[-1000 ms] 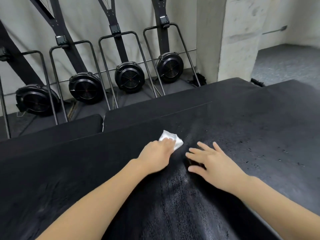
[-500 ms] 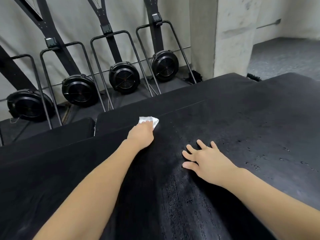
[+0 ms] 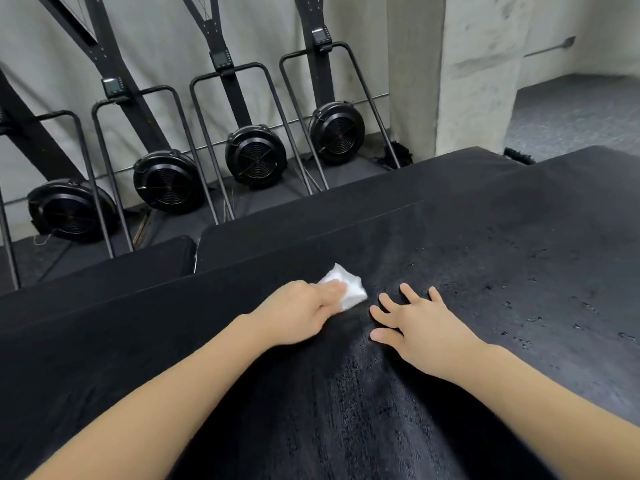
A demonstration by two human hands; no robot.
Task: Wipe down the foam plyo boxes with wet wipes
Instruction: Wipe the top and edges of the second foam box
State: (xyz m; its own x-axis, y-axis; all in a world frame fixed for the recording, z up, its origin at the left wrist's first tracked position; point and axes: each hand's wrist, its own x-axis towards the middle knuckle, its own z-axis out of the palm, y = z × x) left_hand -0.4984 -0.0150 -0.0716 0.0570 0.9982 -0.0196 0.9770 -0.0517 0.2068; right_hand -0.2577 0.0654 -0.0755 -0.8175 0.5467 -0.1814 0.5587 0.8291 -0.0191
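Left hand (image 3: 298, 313) presses a wet wipe (image 3: 346, 289) near the foam plyo box's (image 3: 519, 254) far edge; right hand (image 3: 415, 323) rests flat, fingers spread. Overlapping strokes would serve best.

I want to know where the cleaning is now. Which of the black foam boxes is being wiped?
The large near box, where both hands rest. The left hand presses the white wipe on its top; the lower boxes behind are untouched.

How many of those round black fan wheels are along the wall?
4, in a row on the floor: far left, next, third, rightmost beside the pillar. More may sit beyond the left edge.
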